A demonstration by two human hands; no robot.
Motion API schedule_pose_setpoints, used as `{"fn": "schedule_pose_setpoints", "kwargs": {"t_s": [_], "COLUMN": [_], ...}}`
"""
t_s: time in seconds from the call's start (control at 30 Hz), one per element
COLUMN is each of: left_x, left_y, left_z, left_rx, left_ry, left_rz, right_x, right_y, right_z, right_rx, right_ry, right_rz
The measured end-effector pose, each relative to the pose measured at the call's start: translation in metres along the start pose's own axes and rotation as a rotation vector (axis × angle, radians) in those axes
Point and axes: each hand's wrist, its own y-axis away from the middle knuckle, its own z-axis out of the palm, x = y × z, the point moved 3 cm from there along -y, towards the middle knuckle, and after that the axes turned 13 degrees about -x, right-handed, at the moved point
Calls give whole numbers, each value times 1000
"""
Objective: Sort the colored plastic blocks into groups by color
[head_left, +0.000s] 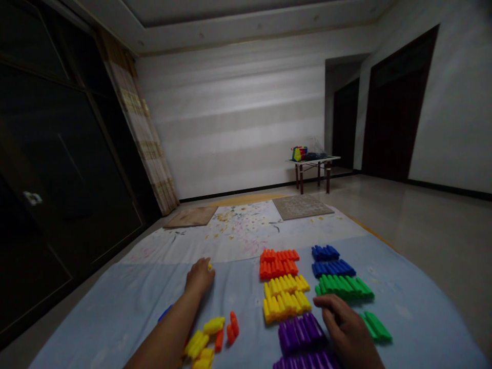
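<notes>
My left hand (pixel 200 277) is closed, with a bit of a yellow piece (pixel 209 266) showing at its fingertips. Below it lie loose yellow pieces (pixel 214 325) and orange pieces (pixel 232 328), all short plastic tubes; a blue piece (pixel 165 312) is partly hidden behind my left forearm. My right hand (pixel 342 323) hovers with fingers loosely bent and apart, nothing visible in them. Around it are rows of yellow tubes (pixel 286 305), purple tubes (pixel 302 333) and green tubes (pixel 344 287). Farther off lie orange-red rows (pixel 279 264) and blue rows (pixel 332 268).
A light blue and white flowered cloth (pixel 238 241) covers the surface under the pieces. Two flat mats (pixel 192 217) lie at its far edge. A small table (pixel 313 162) with a colourful object (pixel 299 154) stands by the back wall. Curtains (pixel 140 118) hang at left.
</notes>
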Motion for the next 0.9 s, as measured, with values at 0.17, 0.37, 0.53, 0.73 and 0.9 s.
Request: {"fn": "schedule_pose_setpoints", "kwargs": {"t_s": [0.17,0.37,0.53,0.73,0.9], "left_x": [4,7,4,3,-47], "left_y": [-10,13,57,127,135], "left_z": [15,18,27,38,18], "left_rx": [-42,-61,-104,-113,198], "left_ry": [-84,-98,-41,253,359], "left_rz": [-53,55,154,324,249], "right_x": [1,0,-3,-7,-9], "right_y": [-2,1,3,4,4], "right_z": [0,2,1,-3,-6], "right_rx": [17,-21,-50,-48,-21], "right_ry": [22,14,-1,16,21], "right_rz": [-37,-7,35,26,-1]}}
